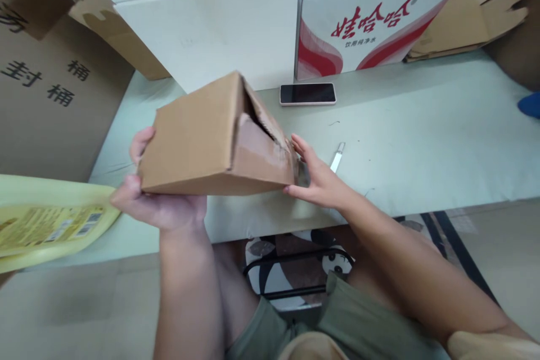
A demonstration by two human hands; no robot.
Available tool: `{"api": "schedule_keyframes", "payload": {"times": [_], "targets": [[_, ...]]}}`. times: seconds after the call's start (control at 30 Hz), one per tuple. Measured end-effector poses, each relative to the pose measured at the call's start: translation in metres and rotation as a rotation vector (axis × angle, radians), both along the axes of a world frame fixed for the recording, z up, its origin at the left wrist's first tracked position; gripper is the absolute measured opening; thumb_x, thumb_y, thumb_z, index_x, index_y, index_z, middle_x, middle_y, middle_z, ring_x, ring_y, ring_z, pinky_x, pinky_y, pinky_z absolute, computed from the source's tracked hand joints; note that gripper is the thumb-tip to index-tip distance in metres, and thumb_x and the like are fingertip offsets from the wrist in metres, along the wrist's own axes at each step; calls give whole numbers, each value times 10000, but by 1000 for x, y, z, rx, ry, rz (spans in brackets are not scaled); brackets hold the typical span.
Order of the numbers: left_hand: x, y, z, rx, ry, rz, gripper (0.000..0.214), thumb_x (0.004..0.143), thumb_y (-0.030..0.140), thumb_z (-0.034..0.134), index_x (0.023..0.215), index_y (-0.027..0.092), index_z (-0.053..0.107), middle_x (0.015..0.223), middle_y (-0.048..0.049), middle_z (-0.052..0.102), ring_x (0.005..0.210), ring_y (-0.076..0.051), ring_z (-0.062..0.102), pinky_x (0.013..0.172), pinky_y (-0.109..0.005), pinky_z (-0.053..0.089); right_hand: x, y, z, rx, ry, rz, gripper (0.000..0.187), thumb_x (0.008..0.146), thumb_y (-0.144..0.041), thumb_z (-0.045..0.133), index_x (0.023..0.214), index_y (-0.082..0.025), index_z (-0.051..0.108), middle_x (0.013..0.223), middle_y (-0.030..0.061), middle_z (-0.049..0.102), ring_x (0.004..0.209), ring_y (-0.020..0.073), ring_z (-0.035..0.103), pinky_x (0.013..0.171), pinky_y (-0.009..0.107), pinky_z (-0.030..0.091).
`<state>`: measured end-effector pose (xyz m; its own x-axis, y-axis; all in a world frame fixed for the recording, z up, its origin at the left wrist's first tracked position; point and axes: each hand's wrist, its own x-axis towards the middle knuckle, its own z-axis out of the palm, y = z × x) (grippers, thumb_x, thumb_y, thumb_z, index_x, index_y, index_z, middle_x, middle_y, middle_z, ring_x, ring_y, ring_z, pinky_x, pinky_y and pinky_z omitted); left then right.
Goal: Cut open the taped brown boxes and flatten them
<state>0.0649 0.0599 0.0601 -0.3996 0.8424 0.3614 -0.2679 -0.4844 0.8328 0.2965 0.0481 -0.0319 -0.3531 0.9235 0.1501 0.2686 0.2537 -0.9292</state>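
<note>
A small brown cardboard box (198,135) is held above the near edge of the pale table (422,146), tilted, with its torn flap end facing right. My left hand (156,202) cups the box from below at its left end, fingers wrapped round it. My right hand (316,174) presses against the torn right end, fingers together along the flap. What lies behind those fingers is hidden.
A phone (307,94) lies face up on the table behind the box. A small white blade-like tool (337,156) rests right of my right hand. Large white and red printed cartons (371,11) stand at the back, brown cartons (50,79) on the left, a yellow package (46,225) at the near left.
</note>
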Motion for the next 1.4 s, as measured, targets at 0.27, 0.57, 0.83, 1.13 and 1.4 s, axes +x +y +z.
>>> {"api": "schedule_keyframes", "payload": {"times": [0.27,0.57,0.83,1.13,1.4], "targets": [[-20,6,-7,-59,-159,76,278,847,433,442,864,236,637,1058,-17,716,1259,-275,599,1078,-341,497,-4,-1,9,63,135,44,1061,844,-634,749,1664,-305,162,1669,170,384,1543,337,421,1277,608,315],[-24,13,-22,-523,-229,6,620,718,784,539,1013,249,646,1126,-81,720,1205,-315,595,678,-286,522,2,-7,15,218,130,-19,881,887,-611,701,1633,-364,304,1631,113,366,1543,324,372,1235,568,414],[-15,8,-25,-469,-203,-93,674,710,828,576,1019,233,642,1172,-98,703,1132,-301,630,689,-293,556,3,-9,20,319,110,18,746,955,-525,641,1629,-375,360,1492,97,462,1419,285,474,1211,507,443],[-20,13,-29,-282,-186,50,368,782,549,559,919,216,636,1047,-41,755,1224,-275,627,968,-292,524,0,-12,19,470,174,-259,519,935,-464,655,1415,-344,497,1316,98,560,1267,283,558,1060,494,529],[-17,19,-55,-408,-452,-155,429,773,602,642,923,201,661,941,-65,767,1160,-312,676,1024,-400,543,-3,-14,22,519,206,30,556,975,-528,609,1483,-325,511,1564,119,457,1478,317,471,1211,534,439]]}}
